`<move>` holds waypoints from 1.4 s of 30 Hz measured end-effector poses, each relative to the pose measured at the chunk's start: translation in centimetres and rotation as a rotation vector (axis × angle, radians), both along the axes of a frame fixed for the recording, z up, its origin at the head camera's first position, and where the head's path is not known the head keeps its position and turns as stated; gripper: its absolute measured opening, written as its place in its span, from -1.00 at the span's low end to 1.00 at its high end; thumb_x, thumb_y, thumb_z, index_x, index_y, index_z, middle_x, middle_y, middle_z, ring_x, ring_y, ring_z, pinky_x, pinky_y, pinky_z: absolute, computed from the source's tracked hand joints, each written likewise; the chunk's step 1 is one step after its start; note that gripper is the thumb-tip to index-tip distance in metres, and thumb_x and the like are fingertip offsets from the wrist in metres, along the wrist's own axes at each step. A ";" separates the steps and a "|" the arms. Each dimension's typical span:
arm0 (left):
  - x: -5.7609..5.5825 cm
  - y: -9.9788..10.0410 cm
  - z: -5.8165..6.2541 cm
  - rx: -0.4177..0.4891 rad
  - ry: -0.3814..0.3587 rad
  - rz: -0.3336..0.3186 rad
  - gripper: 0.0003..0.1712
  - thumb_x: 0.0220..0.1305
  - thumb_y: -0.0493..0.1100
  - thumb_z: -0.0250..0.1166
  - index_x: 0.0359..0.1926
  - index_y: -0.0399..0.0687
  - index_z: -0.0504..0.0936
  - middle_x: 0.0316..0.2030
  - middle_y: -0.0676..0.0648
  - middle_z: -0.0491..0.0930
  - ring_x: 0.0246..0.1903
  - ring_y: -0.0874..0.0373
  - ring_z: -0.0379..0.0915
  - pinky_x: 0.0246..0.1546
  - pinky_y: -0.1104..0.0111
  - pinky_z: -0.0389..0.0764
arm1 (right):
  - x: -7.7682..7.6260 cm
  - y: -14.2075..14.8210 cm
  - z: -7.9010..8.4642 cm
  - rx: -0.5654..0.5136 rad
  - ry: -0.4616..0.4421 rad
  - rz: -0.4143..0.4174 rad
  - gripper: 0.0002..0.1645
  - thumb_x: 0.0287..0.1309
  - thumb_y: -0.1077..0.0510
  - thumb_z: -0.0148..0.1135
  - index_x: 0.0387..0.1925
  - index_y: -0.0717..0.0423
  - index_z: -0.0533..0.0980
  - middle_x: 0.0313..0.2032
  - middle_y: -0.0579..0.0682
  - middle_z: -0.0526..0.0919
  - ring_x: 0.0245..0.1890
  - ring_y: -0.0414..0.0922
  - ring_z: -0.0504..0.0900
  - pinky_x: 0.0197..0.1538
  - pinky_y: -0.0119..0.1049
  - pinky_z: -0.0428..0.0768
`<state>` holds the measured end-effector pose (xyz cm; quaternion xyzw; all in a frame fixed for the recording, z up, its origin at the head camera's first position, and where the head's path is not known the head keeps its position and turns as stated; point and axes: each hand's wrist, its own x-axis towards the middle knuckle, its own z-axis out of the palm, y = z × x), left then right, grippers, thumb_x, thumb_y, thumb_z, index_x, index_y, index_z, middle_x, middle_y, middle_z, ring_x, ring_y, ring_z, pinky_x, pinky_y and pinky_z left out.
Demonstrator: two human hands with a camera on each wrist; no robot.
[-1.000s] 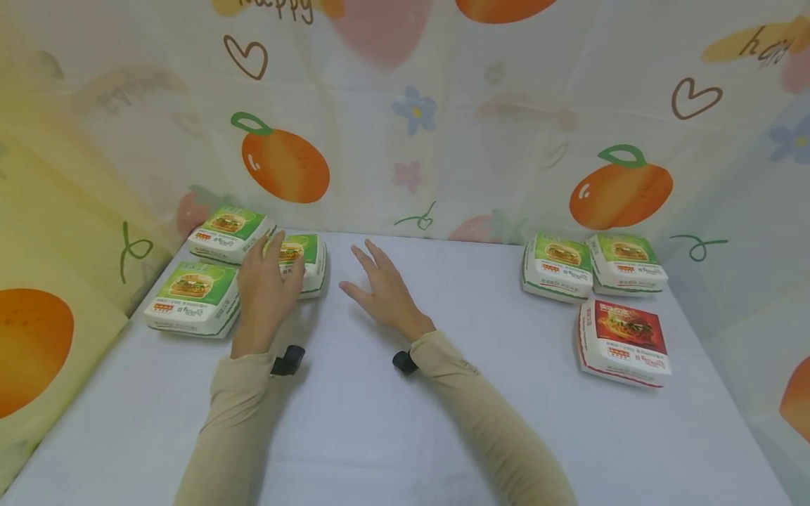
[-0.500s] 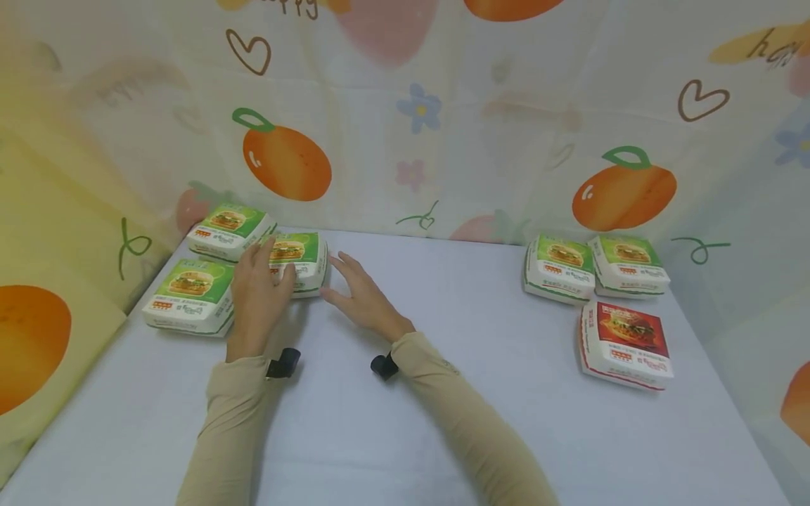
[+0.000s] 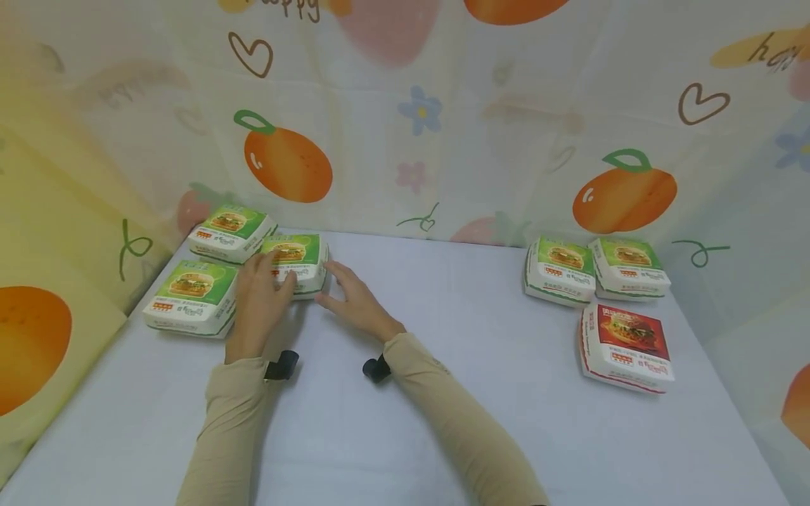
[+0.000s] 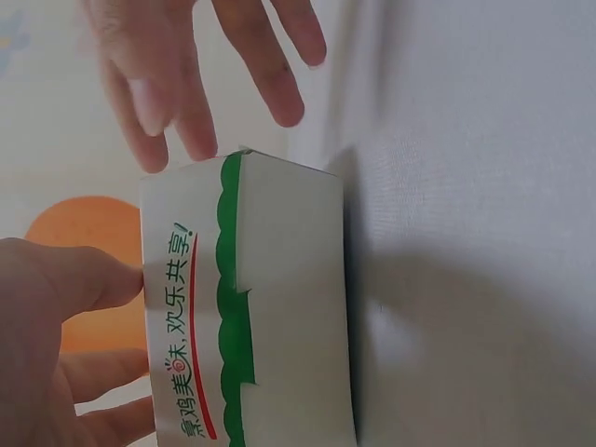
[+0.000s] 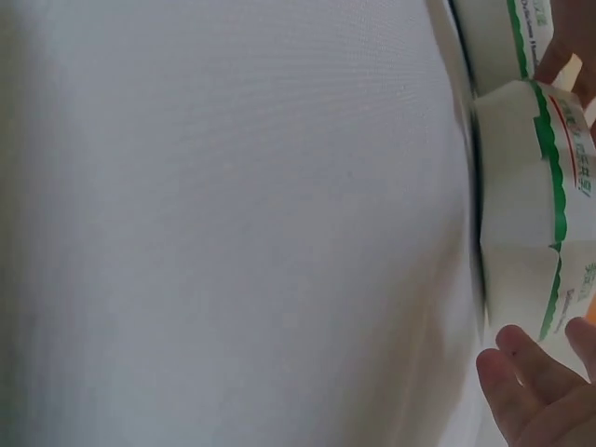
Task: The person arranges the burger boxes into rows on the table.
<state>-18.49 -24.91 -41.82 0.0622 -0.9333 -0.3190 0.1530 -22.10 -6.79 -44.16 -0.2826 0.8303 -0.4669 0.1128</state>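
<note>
With the left hand [image 3: 259, 295] thumb and fingers laid against the green burger box [image 3: 297, 261] and the right hand [image 3: 354, 301] spread just beside it (barely touching), uneven pressure could skew it across the tabletop [image 3: 405, 393].

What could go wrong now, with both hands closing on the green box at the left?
The box sits close against two other green boxes, so lifting it may drag or knock them. The left hand touches one side and the right hand looks barely there, so the thin carton might slip or dent if squeezed.
</note>
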 end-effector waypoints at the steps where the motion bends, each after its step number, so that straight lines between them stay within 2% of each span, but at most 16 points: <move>1: 0.0 0.0 0.0 0.003 -0.011 -0.008 -0.36 0.37 -0.12 0.17 0.36 -0.39 0.32 0.34 -0.50 0.23 0.35 -0.44 0.10 0.38 -0.21 0.13 | 0.0 -0.1 -0.1 -0.007 0.004 0.004 -0.22 0.39 0.08 0.17 0.51 0.10 0.11 0.53 0.10 0.10 0.52 -0.03 0.17 0.46 -0.26 0.30; 5: 0.0 -0.1 0.1 0.028 -0.049 -0.033 -0.35 0.38 -0.10 0.19 0.35 -0.41 0.32 0.39 -0.49 0.16 0.40 -0.45 0.03 0.40 -0.23 0.09 | -0.1 -0.5 -0.4 -0.017 0.031 0.003 -0.24 0.38 0.20 0.14 0.51 0.14 0.10 0.53 0.12 0.10 0.53 -0.04 0.13 0.43 -0.29 0.35; 7: -0.1 -0.1 0.1 0.043 -0.053 -0.042 -0.35 0.38 -0.10 0.20 0.35 -0.41 0.33 0.39 -0.48 0.15 0.40 -0.45 0.01 0.40 -0.23 0.09 | -0.1 -0.5 -0.6 -0.004 0.048 -0.018 -0.24 0.38 0.20 0.14 0.51 0.11 0.11 0.53 0.11 0.11 0.50 -0.04 0.19 0.41 -0.30 0.37; 10: 0.0 0.0 0.2 0.066 -0.065 -0.047 -0.34 0.36 -0.10 0.23 0.35 -0.39 0.33 0.39 -0.49 0.13 0.39 -0.45 0.02 0.38 -0.25 0.11 | -0.1 -0.4 -0.8 -0.016 0.063 -0.060 -0.26 0.36 0.22 0.14 0.50 0.09 0.14 0.52 0.10 0.14 0.45 -0.02 0.30 0.38 -0.29 0.41; 16: 0.0 0.5 0.2 0.083 -0.143 -0.060 -0.27 0.39 -0.03 0.19 0.40 -0.38 0.23 0.36 -0.53 0.13 0.35 -0.44 0.12 0.34 -0.24 0.20 | -0.1 0.1 -0.9 -0.100 0.063 -0.171 -0.35 0.32 0.29 0.14 0.41 0.11 0.30 0.46 0.10 0.28 0.43 -0.04 0.33 0.29 -0.34 0.50; 18: 0.0 0.6 0.2 0.079 -0.153 -0.082 -0.26 0.40 -0.01 0.17 0.42 -0.36 0.21 0.37 -0.51 0.16 0.35 -0.42 0.13 0.35 -0.22 0.20 | -0.1 0.3 -0.9 -0.116 0.065 -0.203 -0.37 0.30 0.31 0.17 0.38 0.11 0.34 0.43 0.09 0.32 0.34 -0.03 0.45 0.24 -0.36 0.54; 22: -0.1 0.8 0.0 0.062 -0.125 -0.119 -0.29 0.41 -0.04 0.16 0.42 -0.34 0.23 0.37 -0.46 0.20 0.37 -0.39 0.14 0.35 -0.21 0.20 | -0.2 0.8 -0.9 -0.146 0.062 -0.234 -0.38 0.26 0.33 0.23 0.35 0.13 0.38 0.40 0.10 0.37 0.21 0.02 0.58 0.18 -0.39 0.58; 29: -0.3 1.4 -0.4 0.085 -0.124 -0.160 -0.30 0.43 -0.05 0.17 0.43 -0.31 0.22 0.38 -0.44 0.19 0.36 -0.37 0.18 0.34 -0.21 0.24 | -0.3 1.8 -1.0 -0.167 0.038 -0.258 -0.38 0.24 0.36 0.23 0.33 0.14 0.38 0.40 0.12 0.36 0.16 0.05 0.62 0.16 -0.40 0.59; 32: -0.5 1.8 -0.7 0.090 -0.125 -0.178 -0.31 0.44 -0.07 0.17 0.44 -0.30 0.21 0.39 -0.43 0.17 0.37 -0.38 0.16 0.34 -0.23 0.23 | -0.2 2.3 -0.9 -0.165 0.016 -0.276 -0.37 0.25 0.35 0.23 0.34 0.12 0.38 0.41 0.10 0.34 0.18 0.05 0.61 0.17 -0.38 0.59; 37: -0.7 2.6 -1.3 0.075 -0.086 -0.194 -0.36 0.42 -0.13 0.20 0.41 -0.28 0.25 0.39 -0.43 0.20 0.38 -0.37 0.15 0.34 -0.24 0.23 | -0.2 3.3 -0.7 -0.181 0.004 -0.296 -0.37 0.24 0.37 0.22 0.34 0.12 0.38 0.41 0.11 0.35 0.22 0.07 0.57 0.19 -0.32 0.59; 42: -0.9 3.4 -1.6 0.082 -0.067 -0.205 -0.38 0.41 -0.18 0.21 0.40 -0.27 0.27 0.39 -0.42 0.19 0.39 -0.37 0.14 0.34 -0.25 0.23 | -0.3 4.1 -0.8 -0.173 0.002 -0.304 -0.37 0.24 0.37 0.22 0.34 0.12 0.37 0.41 0.09 0.34 0.25 0.04 0.55 0.19 -0.35 0.58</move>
